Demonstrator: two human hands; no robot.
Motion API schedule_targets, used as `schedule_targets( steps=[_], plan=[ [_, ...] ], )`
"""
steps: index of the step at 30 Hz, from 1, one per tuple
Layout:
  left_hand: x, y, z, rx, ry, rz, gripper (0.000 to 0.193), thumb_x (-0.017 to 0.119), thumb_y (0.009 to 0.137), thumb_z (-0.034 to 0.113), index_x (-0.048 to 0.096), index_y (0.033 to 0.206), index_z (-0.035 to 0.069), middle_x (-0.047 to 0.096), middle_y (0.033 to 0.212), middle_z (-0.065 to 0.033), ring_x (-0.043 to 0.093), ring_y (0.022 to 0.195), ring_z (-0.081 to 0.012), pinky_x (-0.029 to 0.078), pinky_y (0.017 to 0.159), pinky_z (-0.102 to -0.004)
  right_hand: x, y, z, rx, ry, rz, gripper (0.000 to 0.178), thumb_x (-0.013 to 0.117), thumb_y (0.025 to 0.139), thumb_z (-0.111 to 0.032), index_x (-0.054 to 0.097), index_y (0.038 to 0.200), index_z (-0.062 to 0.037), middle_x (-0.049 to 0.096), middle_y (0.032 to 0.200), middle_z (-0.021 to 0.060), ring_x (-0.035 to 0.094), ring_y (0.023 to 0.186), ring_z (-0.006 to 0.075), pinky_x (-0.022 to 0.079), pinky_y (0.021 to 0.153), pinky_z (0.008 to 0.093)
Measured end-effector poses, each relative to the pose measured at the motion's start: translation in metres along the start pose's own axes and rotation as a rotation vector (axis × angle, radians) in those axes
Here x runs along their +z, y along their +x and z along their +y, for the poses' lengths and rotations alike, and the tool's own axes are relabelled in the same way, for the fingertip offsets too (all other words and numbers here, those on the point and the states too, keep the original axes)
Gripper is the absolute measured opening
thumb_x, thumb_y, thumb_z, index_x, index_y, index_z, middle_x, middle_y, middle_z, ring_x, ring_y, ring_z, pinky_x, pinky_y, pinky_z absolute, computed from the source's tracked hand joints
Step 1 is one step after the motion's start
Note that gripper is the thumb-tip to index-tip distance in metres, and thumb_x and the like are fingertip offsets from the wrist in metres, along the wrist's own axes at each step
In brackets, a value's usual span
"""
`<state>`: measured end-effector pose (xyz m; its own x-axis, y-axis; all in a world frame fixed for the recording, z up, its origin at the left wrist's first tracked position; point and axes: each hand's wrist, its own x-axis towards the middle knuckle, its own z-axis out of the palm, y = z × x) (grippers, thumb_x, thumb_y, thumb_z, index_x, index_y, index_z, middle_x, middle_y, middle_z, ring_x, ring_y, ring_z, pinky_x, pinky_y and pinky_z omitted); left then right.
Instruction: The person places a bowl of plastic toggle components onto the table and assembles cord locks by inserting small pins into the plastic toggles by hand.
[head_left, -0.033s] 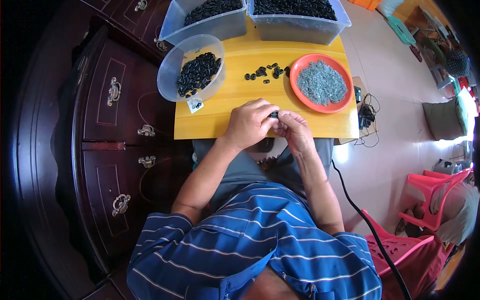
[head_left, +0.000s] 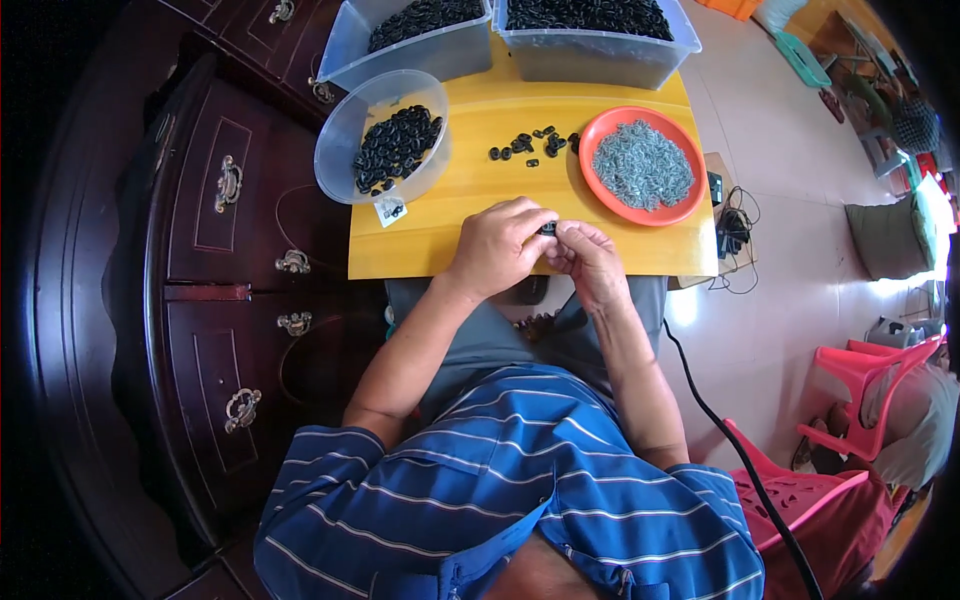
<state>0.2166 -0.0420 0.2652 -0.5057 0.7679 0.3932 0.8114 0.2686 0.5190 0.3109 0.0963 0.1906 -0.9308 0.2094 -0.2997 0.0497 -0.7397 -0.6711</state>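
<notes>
Over the near edge of the yellow table (head_left: 440, 245), my left hand (head_left: 500, 245) and my right hand (head_left: 588, 258) meet fingertip to fingertip. Both pinch a small black oval plastic piece (head_left: 547, 229) between them; fingers cover most of it. Several loose black oval pieces (head_left: 525, 143) lie on the wood beyond my hands. An orange-red plate (head_left: 592, 188) heaped with small clear-grey pieces (head_left: 642, 166) stands to the right of them. To the left, a round clear tub (head_left: 333, 160) holds many black oval pieces (head_left: 398, 145).
Two clear plastic bins (head_left: 590, 62) full of black pieces stand at the table's far edge. A dark wooden cabinet (head_left: 225, 260) runs along my left. On the right are a black cable (head_left: 715, 415), a pink chair (head_left: 800, 490) and another person's leg (head_left: 915, 420).
</notes>
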Motion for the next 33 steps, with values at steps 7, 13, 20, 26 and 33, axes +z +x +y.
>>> schedule_targets(
  steps=[7, 13, 20, 26, 33],
  plan=[
    [0.006, 0.0, -0.005, 0.03, 0.019, 0.014, 0.019, 0.072, 0.081, 0.013, 0.071, 0.099, 0.007, 0.068, 0.092, -0.0095, 0.068, 0.085, -0.0304, 0.055, 0.072, -0.0399, 0.002, 0.0, 0.007, -0.048, -0.021, 0.088, 0.014, 0.066, 0.096, -0.02, 0.07, 0.094, -0.0074, 0.066, 0.078, -0.0025, 0.06, 0.067, 0.006, 0.046, 0.063, 0.0202],
    [0.005, 0.001, -0.004, 0.023, -0.033, 0.031, 0.02, 0.073, 0.08, 0.01, 0.07, 0.1, 0.006, 0.069, 0.092, -0.0101, 0.068, 0.083, -0.0303, 0.055, 0.071, -0.0394, 0.003, 0.0, 0.005, -0.04, -0.021, 0.089, 0.014, 0.066, 0.096, -0.021, 0.069, 0.095, -0.0074, 0.064, 0.078, -0.0029, 0.059, 0.067, 0.0058, 0.045, 0.062, 0.02],
    [0.002, 0.002, -0.001, -0.167, -0.187, -0.034, 0.021, 0.073, 0.078, 0.004, 0.069, 0.099, 0.006, 0.068, 0.091, -0.0108, 0.068, 0.078, -0.0306, 0.055, 0.067, -0.0375, 0.009, 0.002, 0.006, -0.107, -0.018, 0.096, 0.014, 0.065, 0.097, -0.021, 0.068, 0.095, -0.0072, 0.063, 0.077, -0.0026, 0.057, 0.067, 0.0053, 0.044, 0.063, 0.0202],
    [0.007, 0.003, -0.012, -0.033, -0.149, 0.022, 0.022, 0.073, 0.078, -0.002, 0.069, 0.099, 0.003, 0.066, 0.086, -0.0098, 0.064, 0.067, -0.0208, 0.052, 0.061, -0.0314, 0.011, 0.001, 0.01, -0.158, -0.1, 0.126, 0.015, 0.064, 0.098, -0.021, 0.068, 0.095, -0.0071, 0.062, 0.077, -0.0033, 0.055, 0.068, 0.0052, 0.042, 0.065, 0.0208],
    [0.008, 0.004, -0.005, -0.105, -0.186, -0.02, 0.021, 0.073, 0.078, -0.002, 0.069, 0.098, 0.003, 0.063, 0.081, -0.0085, 0.058, 0.059, -0.0166, 0.046, 0.056, -0.0297, 0.011, -0.001, 0.008, -0.176, -0.157, 0.148, 0.018, 0.061, 0.1, -0.021, 0.067, 0.092, -0.0066, 0.06, 0.077, -0.0041, 0.054, 0.069, 0.0045, 0.043, 0.066, 0.021]
  ],
)
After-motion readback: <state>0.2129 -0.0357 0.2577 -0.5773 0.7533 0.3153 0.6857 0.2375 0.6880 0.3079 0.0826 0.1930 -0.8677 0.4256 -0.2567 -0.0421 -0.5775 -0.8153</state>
